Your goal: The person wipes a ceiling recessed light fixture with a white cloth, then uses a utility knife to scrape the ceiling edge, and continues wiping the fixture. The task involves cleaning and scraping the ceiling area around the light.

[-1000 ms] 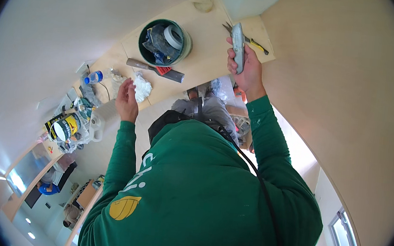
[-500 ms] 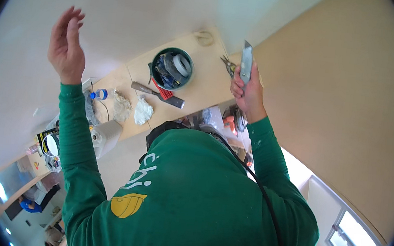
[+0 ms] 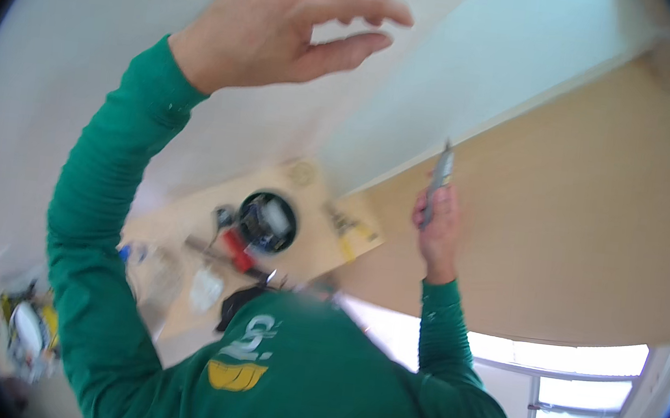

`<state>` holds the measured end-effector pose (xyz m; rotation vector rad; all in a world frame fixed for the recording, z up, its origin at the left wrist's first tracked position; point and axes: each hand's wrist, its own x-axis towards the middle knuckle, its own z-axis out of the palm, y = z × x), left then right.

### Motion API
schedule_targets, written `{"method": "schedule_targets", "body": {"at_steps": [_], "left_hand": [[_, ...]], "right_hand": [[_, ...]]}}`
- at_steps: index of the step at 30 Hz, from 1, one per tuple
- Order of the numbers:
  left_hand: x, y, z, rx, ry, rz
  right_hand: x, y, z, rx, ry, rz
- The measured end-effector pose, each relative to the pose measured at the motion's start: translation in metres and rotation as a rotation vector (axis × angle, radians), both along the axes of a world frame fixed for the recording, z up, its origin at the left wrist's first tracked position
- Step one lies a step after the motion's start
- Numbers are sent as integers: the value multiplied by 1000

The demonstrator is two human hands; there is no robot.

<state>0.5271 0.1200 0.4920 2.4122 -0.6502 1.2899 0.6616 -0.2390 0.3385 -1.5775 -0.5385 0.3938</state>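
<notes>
My left hand is raised high against the pale wall, its fingers stretched out to the right, apart from the thumb and holding nothing. Lower and to the right, my right hand grips a grey utility knife with its tip pointing up. Behind the knife spreads a large tan panel, meeting a pale blue-white surface along a slanting edge. Whether the knife touches either surface, I cannot tell.
Below my left hand is a light wooden worktop. On it stand a dark round bucket of tools, a blurred red item, a crumpled white cloth and blurred snips. A window is at the lower right.
My left hand has swung up and to the right, appearing larger. The right hand with the knife sits lower in the picture, and the view has shifted, so the worktop appears lower.
</notes>
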Motion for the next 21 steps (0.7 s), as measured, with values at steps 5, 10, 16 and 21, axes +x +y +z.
{"method": "schedule_targets", "body": {"at_steps": [5,10,16,21], "left_hand": [[56,28,56,61,-357,-110],[84,55,29,23,-435,17],[71,50,27,43,-397,137],[70,52,22,-5,-335,95]], "right_hand": [[15,35,116,129,-651,-99],[60,113,206,68,-1055,-186],[107,184,285,20,-1288,-459],[141,202,308,15,-1331,-622]]}}
